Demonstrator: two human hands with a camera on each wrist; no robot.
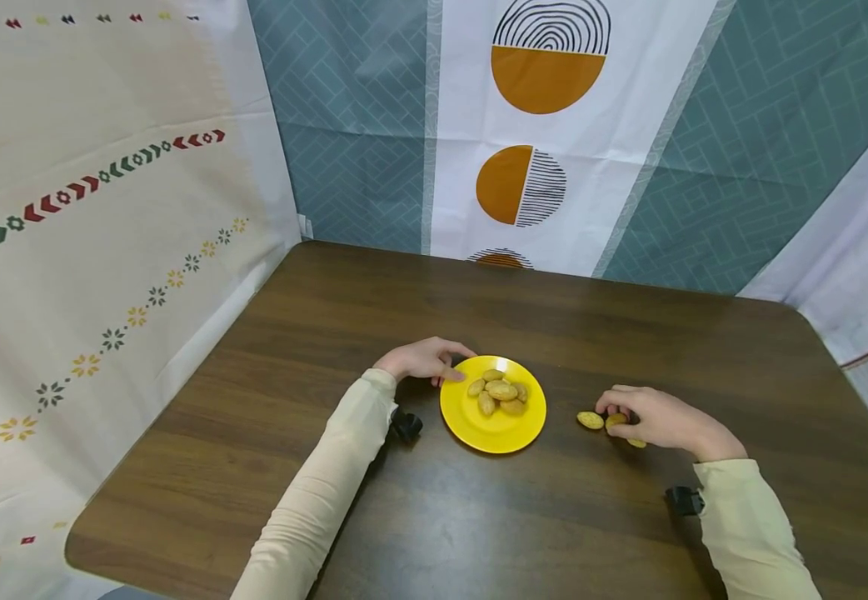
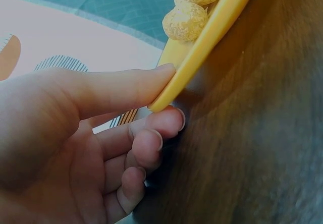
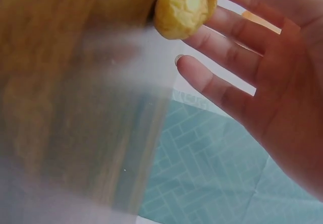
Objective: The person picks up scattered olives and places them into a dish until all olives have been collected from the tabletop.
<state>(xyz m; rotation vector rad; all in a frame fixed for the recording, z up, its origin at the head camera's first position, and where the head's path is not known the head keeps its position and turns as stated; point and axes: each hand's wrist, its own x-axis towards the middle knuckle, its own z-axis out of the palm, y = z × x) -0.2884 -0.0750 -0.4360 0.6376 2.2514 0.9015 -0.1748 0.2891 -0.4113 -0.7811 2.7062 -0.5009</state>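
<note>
My left hand (image 1: 422, 360) pinches the left rim of a round yellow plate (image 1: 494, 435), thumb on top and fingertips underneath, as the left wrist view shows. Several wrinkled, oval yellow nuts (image 1: 501, 390) lie heaped on the plate. To the right of it, my right hand (image 1: 662, 417) reaches down to the table, thumb and fingers around one wrinkled nut (image 1: 616, 421). A second nut (image 1: 590, 420) lies just left of those fingertips, and a third (image 1: 636, 442) is partly hidden under the hand. In the right wrist view, a nut (image 3: 180, 10) covers part of another.
The dark wooden table (image 1: 441, 525) extends around the plate on all sides. A patterned curtain (image 1: 359, 125) hangs behind the far edge, and a white cloth with printed motifs (image 1: 104, 250) hangs along the left. Each wrist wears a small black camera (image 1: 406, 426).
</note>
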